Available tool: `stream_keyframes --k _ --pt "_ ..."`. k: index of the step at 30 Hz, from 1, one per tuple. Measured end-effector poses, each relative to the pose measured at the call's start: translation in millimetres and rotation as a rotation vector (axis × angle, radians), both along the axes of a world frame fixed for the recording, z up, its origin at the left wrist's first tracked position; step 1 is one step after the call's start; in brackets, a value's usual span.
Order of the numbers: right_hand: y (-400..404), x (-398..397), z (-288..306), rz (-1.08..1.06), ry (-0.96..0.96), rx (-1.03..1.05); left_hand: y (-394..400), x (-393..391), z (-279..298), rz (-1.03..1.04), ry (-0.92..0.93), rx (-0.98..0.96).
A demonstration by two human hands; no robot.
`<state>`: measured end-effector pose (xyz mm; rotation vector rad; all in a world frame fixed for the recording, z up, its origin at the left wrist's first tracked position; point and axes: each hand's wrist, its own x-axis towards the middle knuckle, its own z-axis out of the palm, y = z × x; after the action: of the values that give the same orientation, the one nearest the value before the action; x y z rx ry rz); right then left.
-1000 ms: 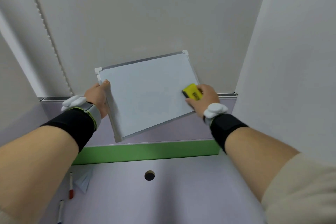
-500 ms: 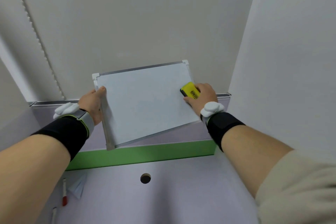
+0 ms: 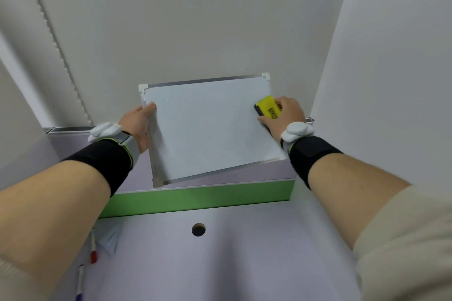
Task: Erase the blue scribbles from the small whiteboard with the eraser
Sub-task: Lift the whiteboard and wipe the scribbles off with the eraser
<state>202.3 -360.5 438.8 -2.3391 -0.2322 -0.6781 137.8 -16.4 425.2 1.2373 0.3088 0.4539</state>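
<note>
The small whiteboard (image 3: 208,127) with a silver frame is held up above the desk, slightly tilted. Its white surface shows no blue marks that I can make out. My left hand (image 3: 139,127) grips the board's left edge, thumb on the front. My right hand (image 3: 285,115) holds the yellow eraser (image 3: 267,110) and presses it on the board near the upper right edge. Both wrists wear black bands with white sensors.
A pale purple desk (image 3: 220,256) with a round cable hole (image 3: 198,229) lies below, backed by a green strip (image 3: 195,199). A red-capped marker (image 3: 93,250), a blue-capped marker (image 3: 80,281) and a folded paper (image 3: 110,239) lie at the left. White walls close in on the far side and right.
The eraser has slid up along the board's right side. The board now looks more level, and the view has shifted.
</note>
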Motion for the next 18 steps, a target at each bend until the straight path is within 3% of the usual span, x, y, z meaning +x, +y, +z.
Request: stream_keyframes --k 2,9,16,18 --pt "5 -4 2 0.004 0.001 0.001 -7 2 3 -0.018 0.001 0.01" --pt "105 -46 -13 0.348 -0.063 -0.012 -44 10 -1 -0.057 0.01 0.066" --pt "25 -8 0 0.062 0.028 -0.076 -22 0 -3 -0.004 0.019 0.121" --pt "42 -17 1 0.111 0.012 -0.047 -33 1 0 -0.02 0.008 0.136"
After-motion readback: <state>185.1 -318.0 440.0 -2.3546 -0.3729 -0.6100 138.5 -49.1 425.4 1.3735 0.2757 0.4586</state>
